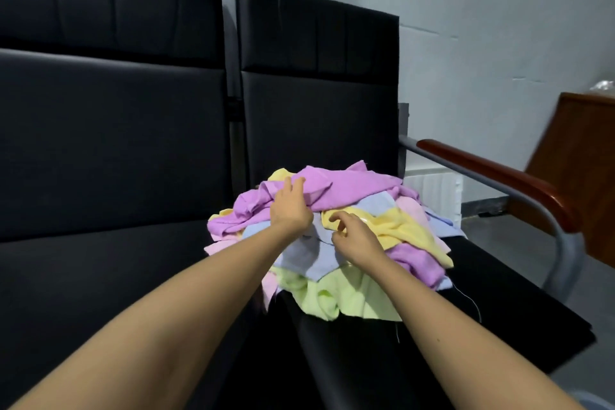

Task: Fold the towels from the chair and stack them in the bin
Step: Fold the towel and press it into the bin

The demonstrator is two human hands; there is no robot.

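1. Heaped loose and unfolded on the seat of the right-hand black chair (499, 293): the pile of towels (412, 210).
2. Topped by a purple towel (352, 185), with a yellow towel (402, 226) to its right, a blue towel (312, 255) in the middle and a green towel (352, 299) drooping toward the seat's front edge.
3. Grips a fold of the purple towel with the left hand (290, 208), fingers curled into the cloth near the top of the pile.
4. Hooks the curled fingers of the right hand (354, 235) at the near edge of the yellow towel, just above the blue one; cannot tell whether any cloth is actually caught between them.
5. Hides part of the blue towel under both wrists.
6. Just to the left, side by side: a second black chair (100, 143).
7. Along the seat's right side, apart from both hands: a metal-framed armrest (499, 176) with a wooden top.
8. Beyond it: a wooden cabinet (582, 160) by the grey wall, and a white box (436, 190) on the floor behind the chair.
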